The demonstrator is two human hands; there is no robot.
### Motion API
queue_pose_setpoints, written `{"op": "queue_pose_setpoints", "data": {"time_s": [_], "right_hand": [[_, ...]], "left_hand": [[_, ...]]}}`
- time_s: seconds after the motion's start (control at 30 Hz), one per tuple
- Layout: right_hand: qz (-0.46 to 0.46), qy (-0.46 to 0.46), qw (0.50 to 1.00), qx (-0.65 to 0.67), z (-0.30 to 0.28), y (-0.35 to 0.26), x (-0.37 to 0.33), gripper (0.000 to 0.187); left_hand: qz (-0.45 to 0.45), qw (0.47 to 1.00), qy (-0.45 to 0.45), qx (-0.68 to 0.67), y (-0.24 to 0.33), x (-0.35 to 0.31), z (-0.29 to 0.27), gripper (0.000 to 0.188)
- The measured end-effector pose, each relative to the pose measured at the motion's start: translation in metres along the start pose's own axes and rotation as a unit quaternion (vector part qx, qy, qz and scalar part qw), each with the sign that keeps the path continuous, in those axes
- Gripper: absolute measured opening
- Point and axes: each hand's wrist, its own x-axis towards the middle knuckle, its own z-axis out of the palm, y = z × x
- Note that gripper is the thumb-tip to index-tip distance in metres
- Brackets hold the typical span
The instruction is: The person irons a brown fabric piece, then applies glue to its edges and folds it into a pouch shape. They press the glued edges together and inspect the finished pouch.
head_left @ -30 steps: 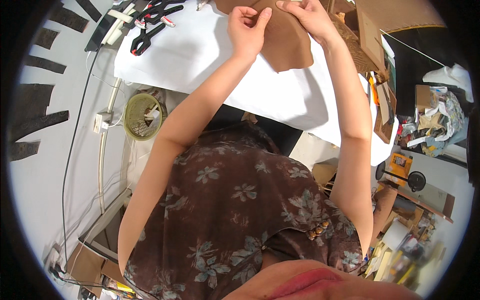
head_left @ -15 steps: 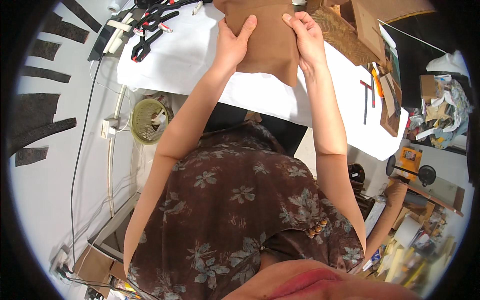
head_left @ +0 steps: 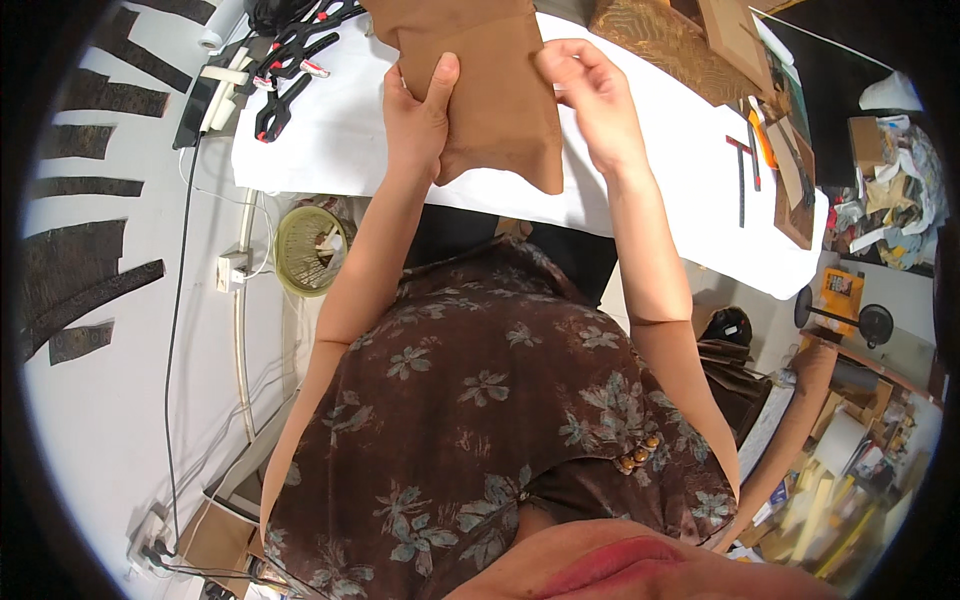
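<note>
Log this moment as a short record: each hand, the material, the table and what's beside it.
Left hand: grips the left edge of the brown sheet, thumb on top
Right hand: at the sheet's right edge, fingers bent; firm hold unclear
Material: brown, uneven lower edge, top cut off by the picture
Table: white cover
On table, left: black clamps
On table, right: dark strip with red crosspiece
Below table, left: green basket

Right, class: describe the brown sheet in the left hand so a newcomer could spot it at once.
Find the white-covered table across the top of the picture. Over it, the left hand grips a brown sheet, thumb on top. Unlike the streaky-patterned brown piece farther right, its surface is plain.
</note>
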Motion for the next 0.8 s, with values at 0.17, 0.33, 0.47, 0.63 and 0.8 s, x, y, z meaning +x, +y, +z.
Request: {"op": "queue_pose_setpoints", "data": {"time_s": [0.17,0.33,0.47,0.63,0.8], "right_hand": [[0.008,-0.026,0.999,0.032,0.002,0.012,-0.006,0.038],[-0.04,-0.079,0.994,0.068,0.003,0.013,-0.017,0.054],[-0.044,-0.076,0.993,0.08,0.002,0.015,-0.021,0.062],[-0.051,-0.061,0.995,0.06,0.005,0.012,-0.026,0.067],[-0.048,-0.029,0.997,0.057,0.008,0.012,-0.026,0.066]], "left_hand": [[-0.002,0.999,-0.015,-0.028,0.006,-0.006,0.002,0.062],[0.006,1.0,-0.007,-0.015,0.006,-0.004,-0.003,0.06],[-0.001,0.999,-0.033,-0.029,0.01,-0.005,0.0,0.056],[-0.014,0.997,-0.053,-0.05,0.011,-0.006,0.002,0.05],[-0.03,0.997,-0.054,-0.041,0.015,-0.005,0.005,0.046]]}}
